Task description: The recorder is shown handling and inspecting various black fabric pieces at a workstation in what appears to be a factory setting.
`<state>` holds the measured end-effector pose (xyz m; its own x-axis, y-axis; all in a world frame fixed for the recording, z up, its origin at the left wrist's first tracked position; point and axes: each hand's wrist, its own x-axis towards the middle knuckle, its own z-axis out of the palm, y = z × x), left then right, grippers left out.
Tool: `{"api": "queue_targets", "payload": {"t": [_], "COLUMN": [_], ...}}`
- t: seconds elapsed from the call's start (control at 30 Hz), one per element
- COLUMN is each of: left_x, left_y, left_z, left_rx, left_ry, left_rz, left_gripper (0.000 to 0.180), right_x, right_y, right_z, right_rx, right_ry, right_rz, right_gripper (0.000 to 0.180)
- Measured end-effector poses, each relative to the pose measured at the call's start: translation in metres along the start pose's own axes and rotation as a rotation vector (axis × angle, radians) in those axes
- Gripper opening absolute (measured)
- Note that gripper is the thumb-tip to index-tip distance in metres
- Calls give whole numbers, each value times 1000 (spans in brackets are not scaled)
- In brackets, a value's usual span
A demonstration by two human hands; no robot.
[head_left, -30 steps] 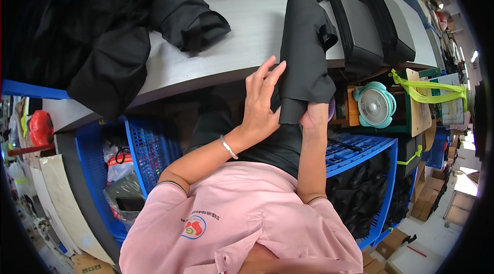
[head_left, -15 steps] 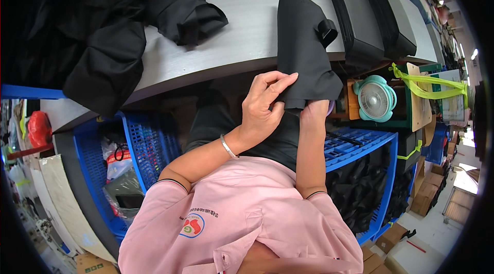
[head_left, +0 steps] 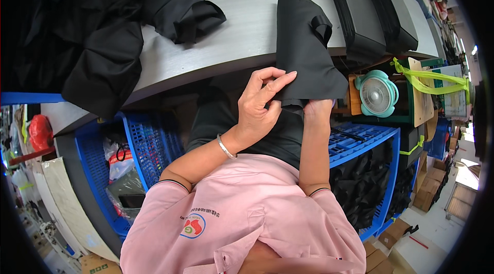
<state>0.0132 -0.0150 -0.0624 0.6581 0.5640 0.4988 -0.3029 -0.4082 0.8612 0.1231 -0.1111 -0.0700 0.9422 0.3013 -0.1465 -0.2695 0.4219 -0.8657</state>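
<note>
A black fabric piece (head_left: 306, 57), tube-like with a small strap loop (head_left: 321, 29) on its right side, lies partly on the table and hangs over the front edge toward me. My left hand (head_left: 261, 100) holds its lower left edge, thumb below and index finger stretched over the cloth. At the lower opening, my right hand (head_left: 318, 107) reaches into or under the fabric. Only its wrist and heel show; the fingers are hidden by the cloth.
Black cloth pieces (head_left: 177, 11) heap on the table's left. Stacked black panels (head_left: 357, 16) stand at right, above a teal fan (head_left: 377, 93). Blue crates flank my legs: the left crate (head_left: 98, 171) holds bags, the right crate (head_left: 393, 171) black cloth.
The fabric's lower right corner has spread slightly to the right, along with my right hand. Its strap loop has tipped a little up and left. My left hand keeps nearly the same place.
</note>
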Motion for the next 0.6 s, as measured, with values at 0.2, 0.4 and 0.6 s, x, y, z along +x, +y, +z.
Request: {"api": "queue_targets", "payload": {"t": [0.2, 0.4, 0.6], "left_x": [-4, -8, -7], "left_y": [1, 0, -1], "left_z": [-3, -6, -9], "left_rx": [18, 30, 63], "left_ry": [-18, -21, -91], "left_rz": [6, 19, -15], "left_gripper": [70, 71, 69], "right_x": [0, 4, 3], "right_y": [-5, -2, -13], "right_z": [5, 6, 20], "right_rx": [25, 52, -5], "right_ry": [11, 59, 126], "right_rz": [19, 80, 128], "right_gripper": [37, 37, 38]}}
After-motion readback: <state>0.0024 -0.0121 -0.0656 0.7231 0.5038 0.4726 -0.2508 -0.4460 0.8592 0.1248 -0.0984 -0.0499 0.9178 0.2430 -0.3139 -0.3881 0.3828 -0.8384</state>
